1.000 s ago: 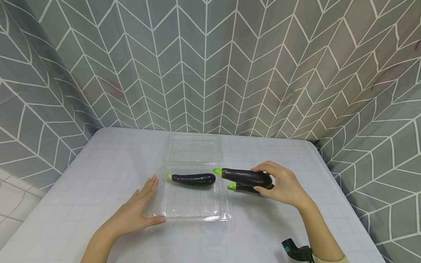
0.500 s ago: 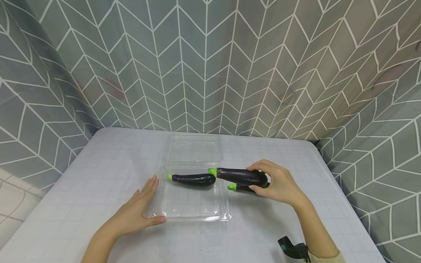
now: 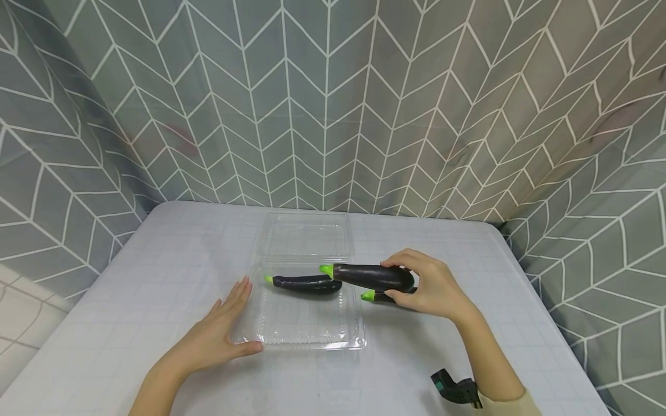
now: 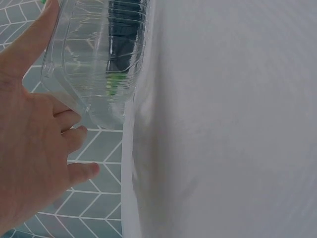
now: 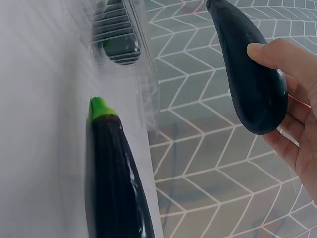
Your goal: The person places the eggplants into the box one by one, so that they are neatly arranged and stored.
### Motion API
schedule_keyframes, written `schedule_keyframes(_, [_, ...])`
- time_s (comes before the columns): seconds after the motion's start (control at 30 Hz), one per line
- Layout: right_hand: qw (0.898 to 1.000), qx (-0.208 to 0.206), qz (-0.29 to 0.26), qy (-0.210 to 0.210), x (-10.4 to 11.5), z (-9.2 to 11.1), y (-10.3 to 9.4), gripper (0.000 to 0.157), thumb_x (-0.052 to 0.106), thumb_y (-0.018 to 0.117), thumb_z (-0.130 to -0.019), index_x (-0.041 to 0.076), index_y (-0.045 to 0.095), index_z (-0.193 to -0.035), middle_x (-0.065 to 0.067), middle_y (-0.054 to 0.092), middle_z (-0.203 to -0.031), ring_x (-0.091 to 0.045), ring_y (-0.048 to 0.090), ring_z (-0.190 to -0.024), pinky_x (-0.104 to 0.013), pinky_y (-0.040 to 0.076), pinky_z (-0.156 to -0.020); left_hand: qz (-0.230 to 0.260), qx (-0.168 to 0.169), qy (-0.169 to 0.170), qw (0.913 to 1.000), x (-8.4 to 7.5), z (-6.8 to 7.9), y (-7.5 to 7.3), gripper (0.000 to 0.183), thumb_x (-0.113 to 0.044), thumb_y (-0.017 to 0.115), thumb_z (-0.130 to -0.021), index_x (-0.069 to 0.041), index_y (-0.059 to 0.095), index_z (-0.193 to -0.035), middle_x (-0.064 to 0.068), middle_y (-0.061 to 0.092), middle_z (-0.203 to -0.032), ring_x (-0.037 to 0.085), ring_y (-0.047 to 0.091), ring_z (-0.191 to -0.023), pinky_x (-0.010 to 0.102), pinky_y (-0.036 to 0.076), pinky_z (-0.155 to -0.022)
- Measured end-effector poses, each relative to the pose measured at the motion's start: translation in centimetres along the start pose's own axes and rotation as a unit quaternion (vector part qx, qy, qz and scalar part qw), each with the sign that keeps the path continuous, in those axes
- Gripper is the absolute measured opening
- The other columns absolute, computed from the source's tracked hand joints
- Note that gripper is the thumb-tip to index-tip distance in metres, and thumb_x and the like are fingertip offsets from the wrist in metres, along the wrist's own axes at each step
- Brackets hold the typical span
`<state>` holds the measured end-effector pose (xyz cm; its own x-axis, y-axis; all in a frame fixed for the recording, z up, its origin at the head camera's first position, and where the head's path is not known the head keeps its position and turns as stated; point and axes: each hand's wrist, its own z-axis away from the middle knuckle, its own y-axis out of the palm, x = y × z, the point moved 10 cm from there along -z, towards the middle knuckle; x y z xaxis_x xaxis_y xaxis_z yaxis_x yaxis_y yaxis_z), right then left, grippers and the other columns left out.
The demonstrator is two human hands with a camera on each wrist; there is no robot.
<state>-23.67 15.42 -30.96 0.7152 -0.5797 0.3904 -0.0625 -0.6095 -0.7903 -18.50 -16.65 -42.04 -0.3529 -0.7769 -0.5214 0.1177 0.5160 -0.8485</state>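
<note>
My right hand (image 3: pixel 434 286) grips an eggplant (image 3: pixel 372 277) by its thick end, holding it above the table with the green stem pointing left over the box's right edge. In the right wrist view the thumb lies along this dark eggplant (image 5: pixel 255 84). A second eggplant (image 3: pixel 307 283) lies inside the clear plastic box (image 3: pixel 299 323), near its hinge. A third eggplant (image 3: pixel 382 296) rests on the table right of the box, partly hidden by the hand. My left hand (image 3: pixel 213 338), fingers extended, touches the box's left side; the left wrist view shows it against the clear wall (image 4: pixel 74 84).
The box's transparent lid (image 3: pixel 306 237) lies folded back toward the rear of the white table (image 3: pixel 182 260). A patterned grey curtain (image 3: pixel 322 115) hangs behind and beside the table. A black wrist device (image 3: pixel 455 388) sits by the right forearm.
My right hand has moved left with the eggplant, bringing its stem from the box's right side to over the eggplant inside. The left hand and box stay put.
</note>
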Motion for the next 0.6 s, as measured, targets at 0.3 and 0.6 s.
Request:
schedule_keyframes(0.3, [1.000,-0.003,-0.014,-0.010,0.6,-0.9,0.5,0.047,0.019,0.087,-0.066,0.022,0.068,-0.110,0.012,0.065,-0.108,-0.007,0.060,-0.092,-0.034,0.055,-0.074,0.002,0.000,-0.001,1.0000,0.0,0.0,-0.1,0.113,-0.059,0.074,-0.073,0.002,0.020,-0.151,0.016,0.014,-0.159,0.035,0.013,-0.145,0.066,0.019,-0.108])
schedule_keyframes(0.6, [1.000,0.001,-0.022,-0.009,1.3,-1.7,0.8,0.045,0.021,0.086,-0.068,0.022,0.068,-0.110,0.013,0.065,-0.108,-0.006,0.060,-0.093,-0.035,0.054,-0.076,-0.001,-0.003,0.000,1.0000,-0.1,0.0,-0.1,0.114,-0.059,0.074,-0.072,0.003,0.021,-0.151,0.016,0.014,-0.159,0.036,0.014,-0.145,0.066,0.020,-0.107])
